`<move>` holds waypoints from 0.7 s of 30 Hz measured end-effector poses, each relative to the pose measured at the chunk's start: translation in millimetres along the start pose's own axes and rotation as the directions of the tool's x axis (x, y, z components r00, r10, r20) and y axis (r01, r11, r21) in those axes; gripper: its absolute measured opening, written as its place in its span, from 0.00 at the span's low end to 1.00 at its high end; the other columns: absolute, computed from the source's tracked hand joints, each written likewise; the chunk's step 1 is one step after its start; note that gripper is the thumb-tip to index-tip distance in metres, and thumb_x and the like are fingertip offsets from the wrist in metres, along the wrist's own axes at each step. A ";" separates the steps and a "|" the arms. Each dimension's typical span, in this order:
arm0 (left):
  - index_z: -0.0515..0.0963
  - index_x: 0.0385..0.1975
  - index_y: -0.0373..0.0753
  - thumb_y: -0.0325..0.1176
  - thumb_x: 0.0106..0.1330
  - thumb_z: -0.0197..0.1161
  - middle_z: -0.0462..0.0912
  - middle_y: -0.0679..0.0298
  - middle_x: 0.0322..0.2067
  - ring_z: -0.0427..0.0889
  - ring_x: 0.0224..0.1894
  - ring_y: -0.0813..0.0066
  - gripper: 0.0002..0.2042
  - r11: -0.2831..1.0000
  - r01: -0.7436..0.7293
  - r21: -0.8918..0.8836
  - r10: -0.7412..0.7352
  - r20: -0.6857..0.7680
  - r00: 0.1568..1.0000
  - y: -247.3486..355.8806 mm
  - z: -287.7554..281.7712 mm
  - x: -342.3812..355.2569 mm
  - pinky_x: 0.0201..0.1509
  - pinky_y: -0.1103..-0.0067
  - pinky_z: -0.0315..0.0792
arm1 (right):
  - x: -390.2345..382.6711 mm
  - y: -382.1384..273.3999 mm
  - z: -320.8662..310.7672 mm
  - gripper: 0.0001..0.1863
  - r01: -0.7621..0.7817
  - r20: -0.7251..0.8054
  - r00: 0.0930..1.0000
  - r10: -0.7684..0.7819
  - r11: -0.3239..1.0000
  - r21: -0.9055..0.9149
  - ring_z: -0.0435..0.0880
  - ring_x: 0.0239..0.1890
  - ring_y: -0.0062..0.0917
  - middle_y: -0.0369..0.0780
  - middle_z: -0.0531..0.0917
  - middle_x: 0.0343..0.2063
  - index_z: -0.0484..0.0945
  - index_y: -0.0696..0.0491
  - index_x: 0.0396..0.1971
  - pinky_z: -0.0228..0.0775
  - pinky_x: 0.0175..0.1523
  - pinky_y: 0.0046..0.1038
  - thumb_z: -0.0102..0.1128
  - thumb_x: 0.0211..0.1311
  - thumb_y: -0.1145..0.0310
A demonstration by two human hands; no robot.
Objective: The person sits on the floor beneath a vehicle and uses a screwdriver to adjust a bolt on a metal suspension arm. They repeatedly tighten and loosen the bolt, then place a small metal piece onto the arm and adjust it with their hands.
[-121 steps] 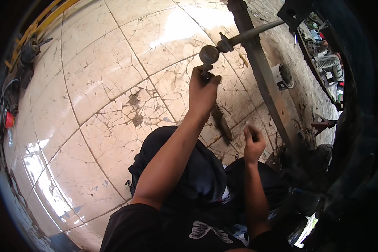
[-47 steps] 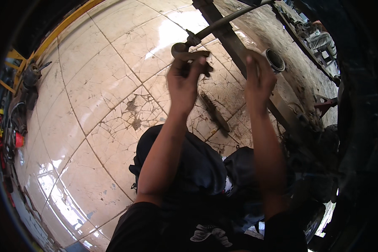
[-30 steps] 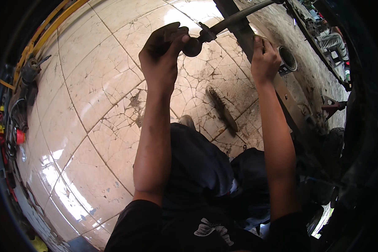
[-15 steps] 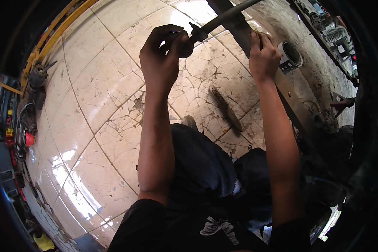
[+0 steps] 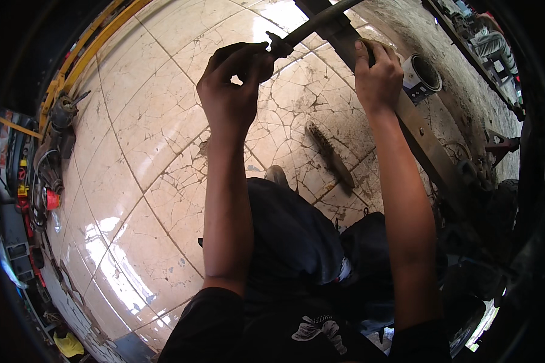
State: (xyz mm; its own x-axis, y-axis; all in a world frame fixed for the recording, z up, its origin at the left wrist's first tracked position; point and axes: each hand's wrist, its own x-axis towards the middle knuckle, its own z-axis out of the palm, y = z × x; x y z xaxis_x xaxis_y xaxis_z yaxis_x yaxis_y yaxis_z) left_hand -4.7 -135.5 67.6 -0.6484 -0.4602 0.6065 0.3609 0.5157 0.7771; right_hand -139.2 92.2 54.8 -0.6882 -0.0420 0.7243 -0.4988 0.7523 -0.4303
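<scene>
The rounded joint [image 5: 267, 71] at the end of a dark rod [image 5: 312, 29] sits high in the view, with the left hand [image 5: 230, 100] curled around it, thumb and fingers closing on it and partly hiding it; a small clamp [image 5: 278, 45] stands just beyond the fingertips. The right hand [image 5: 378, 81] is half curled, fingertips at the edge of a long dark beam [image 5: 421, 130]; whether it grasps anything there I cannot tell. Against 4.0 s ago, the right hand has risen from beside the knee to the beam, and the left has gone from below the joint to its side; since 0.5 s ago both hands look nearly the same. The beam's edge runs slantwise just beside the right hand, and the rod crosses above it. Between the 2 forearms a dark brush [image 5: 332, 156] lies on cracked floor tiles [image 5: 139, 103], which spread widely left of the left arm toward a yellow frame [image 5: 97, 36]. An open can [image 5: 427, 75] near the right hand bears a printed label, too small to read; the black shirt [image 5: 263, 327] carries a pale print with lettering
</scene>
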 end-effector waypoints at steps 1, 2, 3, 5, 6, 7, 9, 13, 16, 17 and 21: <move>0.89 0.50 0.35 0.23 0.70 0.72 0.92 0.62 0.41 0.90 0.40 0.75 0.10 1.000 0.006 0.017 -0.006 0.008 1.000 1.6 1.0 -0.6 0.49 0.78 0.81 | -0.1 0.4 0.5 0.17 -0.001 -0.004 1.000 0.001 1.000 -0.008 0.86 0.52 0.47 0.47 0.89 0.47 0.90 0.52 0.44 0.79 0.59 0.45 0.66 0.74 0.54; 0.88 0.51 0.32 0.20 0.71 0.70 0.92 0.60 0.41 0.92 0.43 0.72 0.11 0.999 0.012 0.033 -0.013 0.017 1.000 3.2 1.0 -1.0 0.54 0.77 0.83 | -0.5 0.6 1.0 0.17 -0.002 -0.007 1.000 0.002 1.000 -0.016 0.86 0.52 0.47 0.46 0.89 0.47 0.90 0.52 0.44 0.79 0.59 0.45 0.66 0.73 0.54; 0.87 0.53 0.31 0.20 0.71 0.70 0.92 0.60 0.41 0.92 0.44 0.72 0.12 0.999 0.034 -0.011 -0.034 -0.011 0.999 5.4 1.5 -1.2 0.55 0.77 0.83 | -0.4 0.4 0.5 0.16 -0.005 -0.006 1.000 0.005 1.000 -0.011 0.86 0.52 0.47 0.47 0.89 0.47 0.90 0.52 0.44 0.79 0.59 0.45 0.66 0.73 0.54; 0.85 0.55 0.30 0.19 0.71 0.69 0.92 0.58 0.42 0.92 0.45 0.72 0.14 0.992 0.074 -0.102 -0.080 -0.064 0.995 11.4 0.5 -1.5 0.56 0.77 0.83 | -0.7 -0.5 0.3 0.16 -0.010 -0.004 1.000 0.010 1.000 -0.001 0.86 0.52 0.47 0.47 0.89 0.47 0.90 0.52 0.44 0.79 0.59 0.44 0.67 0.73 0.54; 0.83 0.56 0.30 0.19 0.70 0.69 0.92 0.58 0.42 0.91 0.46 0.72 0.15 0.989 0.068 -0.133 -0.079 -0.082 0.994 13.4 -3.9 -0.3 0.56 0.77 0.83 | -0.8 -1.4 0.5 0.16 -0.009 -0.004 1.000 0.009 1.000 -0.004 0.86 0.52 0.47 0.47 0.89 0.47 0.90 0.51 0.44 0.80 0.58 0.44 0.67 0.72 0.54; 0.83 0.56 0.32 0.20 0.69 0.71 0.92 0.60 0.42 0.91 0.45 0.74 0.16 0.982 0.052 -0.182 -0.072 -0.103 0.992 8.6 -8.4 0.5 0.56 0.77 0.82 | -0.7 -2.3 0.7 0.16 -0.008 -0.004 1.000 0.008 1.000 -0.007 0.86 0.52 0.47 0.47 0.89 0.47 0.90 0.51 0.44 0.80 0.58 0.44 0.67 0.72 0.54; 0.84 0.53 0.36 0.21 0.68 0.72 0.93 0.63 0.41 0.91 0.45 0.77 0.14 0.980 0.027 -0.195 -0.053 -0.129 0.990 6.7 -16.2 2.4 0.51 0.77 0.82 | -0.5 -1.7 1.4 0.16 0.001 -0.008 1.000 -0.001 1.000 -0.018 0.86 0.51 0.47 0.47 0.89 0.47 0.90 0.51 0.44 0.80 0.58 0.44 0.68 0.71 0.54; 0.85 0.49 0.33 0.21 0.69 0.71 0.92 0.63 0.42 0.87 0.38 0.81 0.11 0.995 0.092 -0.043 -0.092 0.008 0.996 17.1 -20.0 4.2 0.36 0.83 0.78 | 0.3 2.8 1.3 0.15 0.028 -0.015 0.999 -0.029 0.999 -0.025 0.87 0.51 0.47 0.47 0.89 0.46 0.90 0.51 0.44 0.80 0.58 0.44 0.68 0.71 0.55; 0.85 0.50 0.32 0.21 0.67 0.72 0.92 0.63 0.42 0.87 0.37 0.81 0.13 0.997 0.076 -0.017 -0.076 0.035 0.997 18.1 -15.5 9.8 0.37 0.82 0.79 | 0.0 2.4 1.4 0.15 0.049 -0.009 0.999 -0.050 0.998 -0.025 0.87 0.51 0.47 0.47 0.89 0.46 0.90 0.52 0.44 0.79 0.58 0.44 0.69 0.71 0.56; 0.85 0.51 0.34 0.23 0.67 0.74 0.92 0.64 0.40 0.89 0.38 0.79 0.14 0.991 0.126 -0.050 -0.125 0.028 0.992 20.3 -15.0 10.6 0.38 0.81 0.80 | -0.4 2.1 1.2 0.15 0.057 -0.006 0.998 -0.057 0.998 -0.027 0.87 0.50 0.47 0.47 0.89 0.45 0.90 0.52 0.44 0.79 0.59 0.44 0.69 0.71 0.56; 0.88 0.50 0.36 0.32 0.65 0.78 0.93 0.63 0.38 0.92 0.38 0.74 0.15 0.954 0.262 -0.144 -0.249 0.107 0.963 9.4 -13.7 16.3 0.43 0.76 0.83 | -0.2 0.1 1.6 0.15 0.053 -0.016 0.998 -0.053 0.998 -0.023 0.87 0.50 0.47 0.47 0.89 0.45 0.90 0.52 0.44 0.79 0.59 0.44 0.69 0.71 0.56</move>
State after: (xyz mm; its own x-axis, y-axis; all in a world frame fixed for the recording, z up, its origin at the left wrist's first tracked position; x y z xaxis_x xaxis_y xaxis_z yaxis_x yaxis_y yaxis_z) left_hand -2.7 -148.1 87.1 -0.7854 -0.4942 0.3727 0.2709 0.2671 0.9248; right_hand -140.1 91.2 53.8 -0.6521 -0.0711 0.7548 -0.5219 0.7642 -0.3790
